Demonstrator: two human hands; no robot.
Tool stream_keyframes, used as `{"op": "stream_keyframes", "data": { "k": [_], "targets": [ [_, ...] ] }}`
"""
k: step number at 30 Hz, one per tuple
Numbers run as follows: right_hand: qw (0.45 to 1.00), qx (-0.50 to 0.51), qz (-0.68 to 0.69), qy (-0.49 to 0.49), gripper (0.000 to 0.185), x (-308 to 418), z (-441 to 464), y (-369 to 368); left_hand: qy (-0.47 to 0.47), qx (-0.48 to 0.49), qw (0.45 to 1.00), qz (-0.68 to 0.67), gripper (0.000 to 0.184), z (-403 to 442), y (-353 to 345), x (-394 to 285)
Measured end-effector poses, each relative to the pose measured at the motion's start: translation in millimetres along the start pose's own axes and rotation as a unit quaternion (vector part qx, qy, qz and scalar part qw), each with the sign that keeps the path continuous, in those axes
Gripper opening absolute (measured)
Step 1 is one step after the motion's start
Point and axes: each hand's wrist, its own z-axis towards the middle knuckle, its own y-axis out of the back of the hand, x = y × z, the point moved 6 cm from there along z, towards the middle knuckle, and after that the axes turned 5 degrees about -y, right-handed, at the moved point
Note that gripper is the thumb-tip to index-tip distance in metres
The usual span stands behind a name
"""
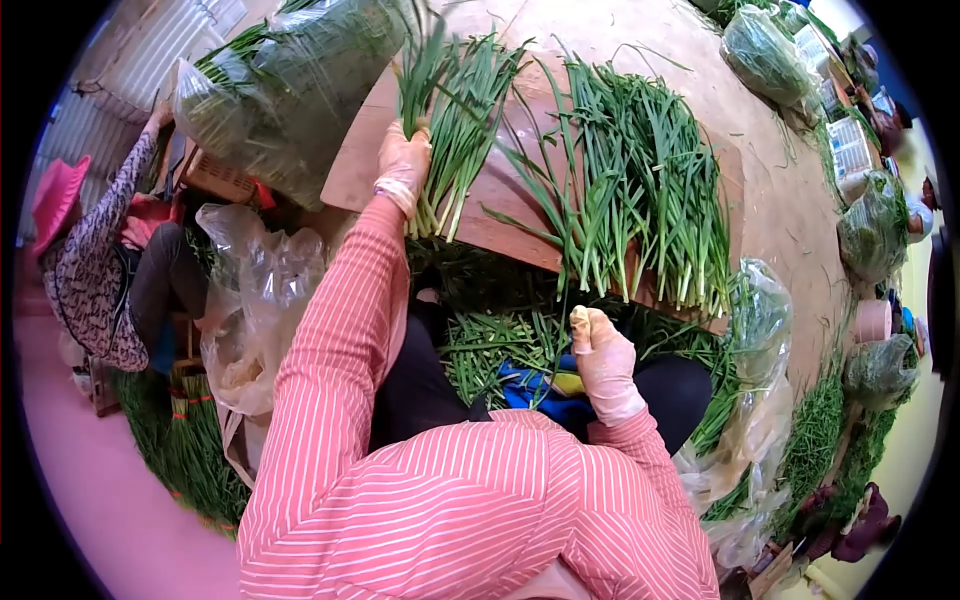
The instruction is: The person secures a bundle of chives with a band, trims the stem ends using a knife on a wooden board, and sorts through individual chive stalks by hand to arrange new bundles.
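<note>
My left hand (404, 160), in a thin pale glove, is closed around a bunch of garlic chives (421, 85) at the left side of a reddish-brown board. A smaller pile of chives (465, 140) lies on the board just right of that hand, white stem ends toward me. My right hand (604, 365), also gloved, is over my lap near the board's front edge, its fingers curled and pressed together; anything inside them is hidden. Beyond it, a wide pile of chives (640, 180) covers the right part of the board (480, 240).
Cut green scraps (500, 350) lie below the board, between my knees. Clear plastic bags (265, 290) hang on the left, and another (760, 320) on the right. A person (100, 255) sits at the left beside a large bagged bundle (290, 100). More bagged greens (765, 55) line the right.
</note>
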Motion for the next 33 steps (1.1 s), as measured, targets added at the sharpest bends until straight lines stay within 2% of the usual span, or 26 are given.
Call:
{"op": "stream_keyframes", "data": {
  "k": [1,2,4,5,6,8,9,12,14,15,16,17,18,20,22,24,25,26,28,30,31,32,33],
  "targets": [
    [1.000,-0.007,0.002,-0.004,0.032,-3.7,2.6,2.2,-0.027,-0.012,0.993,0.115,0.028,6.8,-4.6,1.6],
    [1.000,-0.013,0.004,-0.011,0.032,-6.9,3.7,4.1,0.023,-0.002,0.984,0.176,0.033,9.5,-11.2,14.6],
    [0.998,0.003,0.021,-0.055,0.032,-12.2,8.5,11.7,0.001,-0.012,0.954,0.298,0.040,2.0,-23.2,18.3],
    [0.997,0.006,0.027,-0.066,0.032,-16.5,11.7,14.4,-0.058,-0.028,0.933,0.353,0.052,8.1,-29.1,38.0],
    [0.996,0.010,0.034,-0.076,0.032,-20.7,15.0,16.5,-0.060,-0.020,0.934,0.350,0.052,2.5,-36.9,31.6],
    [0.997,-0.009,0.037,-0.074,0.031,-21.0,23.2,19.6,-0.051,-0.018,0.885,0.463,0.064,-13.3,-43.5,10.1],
    [0.998,-0.020,0.019,-0.060,0.030,-15.4,28.1,21.4,-0.049,-0.015,0.881,0.471,0.073,-13.5,-44.6,9.7],
    [0.997,-0.070,-0.027,0.000,0.027,-3.8,42.7,16.7,-0.059,-0.012,0.878,0.475,0.082,-14.9,-39.1,3.4],
    [0.995,-0.057,-0.071,-0.039,0.028,9.4,51.4,21.1,-0.061,0.000,0.863,0.502,0.092,-19.6,-33.5,-7.7],
    [0.991,-0.050,-0.117,-0.049,0.041,12.2,57.3,18.1,-0.074,-0.006,0.854,0.516,0.100,-23.3,-31.0,-15.7],
    [0.991,-0.050,-0.115,-0.047,0.041,17.7,65.1,14.8,-0.087,-0.014,0.844,0.530,0.107,-26.5,-27.8,-24.0],
    [0.982,-0.050,-0.180,-0.039,0.056,24.7,72.9,10.7,-0.089,-0.015,0.843,0.531,0.107,-31.0,-26.4,-32.2],
    [0.968,-0.050,-0.245,-0.029,0.074,30.8,79.5,7.1,-0.048,0.013,0.824,0.565,0.114,-36.1,-27.4,-34.6],
    [0.944,-0.117,-0.299,0.069,0.103,43.7,89.1,-6.0,0.068,0.098,0.794,0.595,0.130,-40.0,-30.6,-26.9],
    [0.939,-0.119,-0.314,0.079,0.109,43.3,105.7,-19.0,0.095,0.127,0.794,0.587,0.130,-46.8,-34.2,-22.6],
    [0.937,-0.062,-0.343,0.032,0.105,31.8,121.6,-26.8,0.140,0.110,0.820,0.544,0.130,-45.7,-31.7,-11.3],
    [0.948,-0.071,-0.311,-0.001,0.102,24.7,129.1,-21.8,0.141,0.112,0.824,0.538,0.127,-42.7,-30.8,-7.7],
    [0.937,-0.092,-0.338,-0.012,0.093,18.7,132.3,-14.8,0.143,0.115,0.827,0.532,0.124,-41.2,-29.0,-3.7],
    [0.950,-0.112,-0.284,-0.063,0.081,-5.5,143.0,-6.8,0.144,0.087,0.835,0.525,0.117,-37.3,-23.4,3.1],
    [0.971,-0.128,-0.158,-0.127,0.072,-23.3,147.2,6.2,0.141,0.062,0.843,0.516,0.111,-29.2,-20.2,14.3],
    [0.969,-0.204,-0.096,-0.099,0.069,-36.5,150.8,7.6,0.130,0.031,0.852,0.506,0.106,-24.1,-15.3,20.0],
    [0.967,-0.231,-0.075,-0.076,0.068,-49.7,154.6,3.8,0.121,0.001,0.861,0.495,0.101,-21.9,-11.2,25.2],
    [0.970,-0.213,-0.080,-0.080,0.068,-48.2,156.5,1.1,0.099,0.005,0.855,0.509,0.097,-22.8,-11.7,22.1]
  ]
}}
